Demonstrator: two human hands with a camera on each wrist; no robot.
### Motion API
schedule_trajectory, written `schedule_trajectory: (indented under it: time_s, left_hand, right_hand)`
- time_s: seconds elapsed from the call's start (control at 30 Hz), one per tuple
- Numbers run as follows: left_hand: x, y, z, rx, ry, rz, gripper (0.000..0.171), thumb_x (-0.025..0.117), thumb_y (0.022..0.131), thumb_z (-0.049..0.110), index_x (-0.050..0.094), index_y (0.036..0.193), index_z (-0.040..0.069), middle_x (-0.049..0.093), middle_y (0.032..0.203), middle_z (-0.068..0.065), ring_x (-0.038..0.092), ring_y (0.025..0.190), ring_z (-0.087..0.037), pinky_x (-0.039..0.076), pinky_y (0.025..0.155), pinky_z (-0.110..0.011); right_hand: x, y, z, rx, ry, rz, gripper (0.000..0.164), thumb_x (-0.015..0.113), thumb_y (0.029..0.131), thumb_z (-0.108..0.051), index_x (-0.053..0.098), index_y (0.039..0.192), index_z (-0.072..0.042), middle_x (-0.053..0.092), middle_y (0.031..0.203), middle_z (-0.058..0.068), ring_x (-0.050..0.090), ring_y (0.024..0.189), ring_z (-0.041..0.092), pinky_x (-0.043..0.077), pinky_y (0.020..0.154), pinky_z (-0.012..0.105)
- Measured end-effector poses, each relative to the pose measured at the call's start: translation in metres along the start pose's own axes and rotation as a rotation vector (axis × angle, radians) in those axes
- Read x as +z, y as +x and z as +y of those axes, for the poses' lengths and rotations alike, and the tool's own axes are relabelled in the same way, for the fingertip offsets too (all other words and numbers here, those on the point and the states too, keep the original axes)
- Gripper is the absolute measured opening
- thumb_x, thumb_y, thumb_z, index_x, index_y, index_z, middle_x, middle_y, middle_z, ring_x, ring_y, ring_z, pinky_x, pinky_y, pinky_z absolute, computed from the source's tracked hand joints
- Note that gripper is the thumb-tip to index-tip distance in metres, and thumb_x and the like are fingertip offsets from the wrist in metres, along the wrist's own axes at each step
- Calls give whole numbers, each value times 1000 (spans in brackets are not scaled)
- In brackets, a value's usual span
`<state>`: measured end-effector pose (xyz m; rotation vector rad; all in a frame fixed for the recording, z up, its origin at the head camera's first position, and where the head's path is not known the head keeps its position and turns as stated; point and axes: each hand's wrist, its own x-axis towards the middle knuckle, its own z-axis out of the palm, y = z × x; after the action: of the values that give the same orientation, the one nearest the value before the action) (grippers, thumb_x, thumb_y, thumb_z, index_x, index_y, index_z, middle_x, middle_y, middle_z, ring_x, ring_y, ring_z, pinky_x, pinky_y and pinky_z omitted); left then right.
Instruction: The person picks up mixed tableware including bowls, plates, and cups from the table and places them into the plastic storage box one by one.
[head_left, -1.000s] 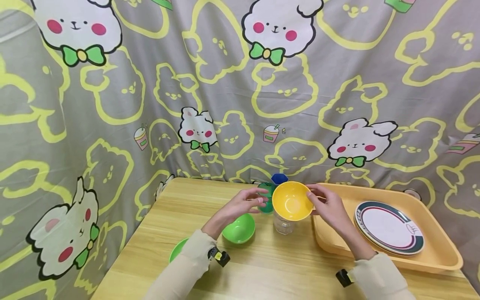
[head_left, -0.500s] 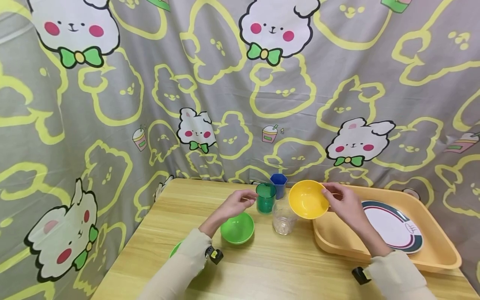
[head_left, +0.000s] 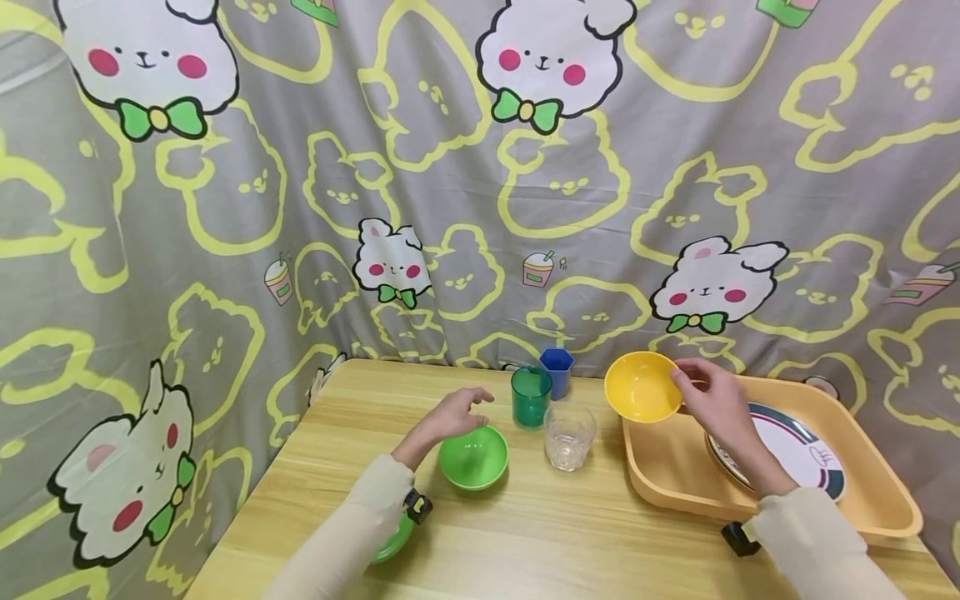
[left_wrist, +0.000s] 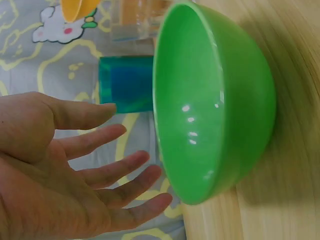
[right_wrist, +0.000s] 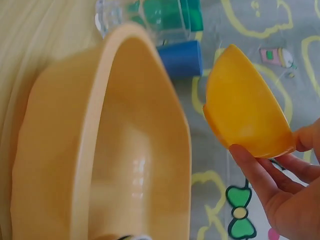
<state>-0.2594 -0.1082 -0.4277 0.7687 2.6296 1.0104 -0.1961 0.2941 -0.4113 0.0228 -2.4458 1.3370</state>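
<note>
A yellow bowl (head_left: pixel 643 387) is held up by my right hand (head_left: pixel 716 407), which pinches its right rim between thumb and fingers. In the right wrist view the bowl (right_wrist: pixel 245 107) hangs in the air beside the orange tray (right_wrist: pixel 87 130). My left hand (head_left: pixel 453 414) holds nothing; its fingers are spread and relaxed over the back of a green bowl (head_left: pixel 474 458). In the left wrist view that bowl (left_wrist: pixel 215 105) stands on the table just past the fingertips. A second green bowl (head_left: pixel 393 540) is partly hidden under the left sleeve.
Behind the middle of the table stand a clear glass (head_left: pixel 568 437), a green cup (head_left: pixel 531 398) and a blue cup (head_left: pixel 557 372). White plates with a dark green rim (head_left: pixel 797 442) lie in the orange tray (head_left: pixel 675 498) on the right. A patterned curtain (head_left: pixel 465 250) hangs behind.
My right hand has carried the yellow bowl rightward, from over the clear glass to over the tray's left edge. My left hand has drawn back leftward from the cups.
</note>
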Motion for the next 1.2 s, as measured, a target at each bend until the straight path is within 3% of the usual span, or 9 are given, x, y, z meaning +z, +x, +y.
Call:
schedule_trajectory:
  time_s: [0.17, 0.27, 0.47, 0.63, 0.7, 0.8, 0.97, 1.1, 1.2]
  left_hand:
    - [1, 1, -8, 5, 36, -32, 43, 65, 93, -1, 57, 134, -11, 58, 135, -31, 50, 129, -50, 46, 105, -61]
    - [-1, 0, -10, -8, 41, -55, 45, 66, 93, 1, 56, 135, -10, 57, 137, -32, 50, 130, -51, 45, 106, -60]
    - [-2, 0, -12, -58, 102, -125, 47, 67, 96, 8, 54, 139, -7, 54, 141, -31, 50, 132, -47, 42, 111, -58]
    - [-2, 0, -15, -155, 78, -173, 45, 64, 100, 11, 54, 142, -2, 53, 138, -35, 59, 118, -48, 57, 85, -53]
    - [-2, 1, -16, -210, 50, -184, 43, 63, 101, 13, 54, 142, 1, 55, 135, -34, 63, 110, -46, 59, 72, -50]
    - [-2, 2, -20, -280, 23, -199, 40, 62, 103, 16, 56, 141, 6, 58, 133, -29, 65, 105, -39, 61, 64, -48]
    - [-4, 0, -22, -331, -22, -229, 34, 58, 105, 16, 58, 138, 9, 53, 141, -25, 63, 107, -39, 62, 63, -53]
    - [-6, -2, -25, -347, -107, -248, 31, 52, 106, 12, 59, 135, 7, 46, 146, -27, 57, 117, -47, 61, 70, -61]
    - [-7, -3, -28, -371, -170, -253, 31, 46, 106, 8, 60, 134, 7, 46, 144, -26, 57, 116, -47, 60, 72, -64]
  right_hand:
    - [-4, 8, 11, 21, -63, 25, 43, 57, 105, -24, 61, 128, 12, 63, 117, 34, 69, 98, 43, 61, 58, 26]
    - [-5, 11, 18, 38, -85, 33, 42, 57, 105, -24, 61, 127, 12, 63, 117, 35, 68, 100, 48, 61, 57, 27]
    - [-6, 17, 34, 56, -141, 41, 39, 58, 104, -21, 63, 125, 12, 65, 114, 36, 70, 91, 42, 60, 53, 27]
    - [-8, 21, 44, 95, -139, 23, 39, 54, 104, -18, 60, 126, 14, 62, 116, 39, 69, 87, 39, 61, 54, 30]
    - [-8, 22, 46, 120, -120, 11, 40, 52, 104, -16, 59, 128, 15, 61, 117, 40, 70, 84, 36, 62, 55, 35]
    - [-9, 24, 49, 167, -72, -10, 42, 49, 104, -14, 55, 132, 17, 58, 118, 42, 69, 78, 29, 63, 58, 41]
    - [-8, 26, 55, 239, -10, -34, 45, 46, 102, -10, 49, 136, 19, 55, 121, 42, 67, 76, 22, 63, 61, 45]
    - [-6, 29, 60, 278, 4, -59, 47, 45, 101, -8, 45, 139, 20, 52, 124, 43, 67, 76, 21, 63, 62, 45]
    - [-6, 30, 61, 311, 16, -85, 48, 43, 99, -7, 43, 140, 20, 49, 127, 44, 67, 77, 22, 63, 62, 45]
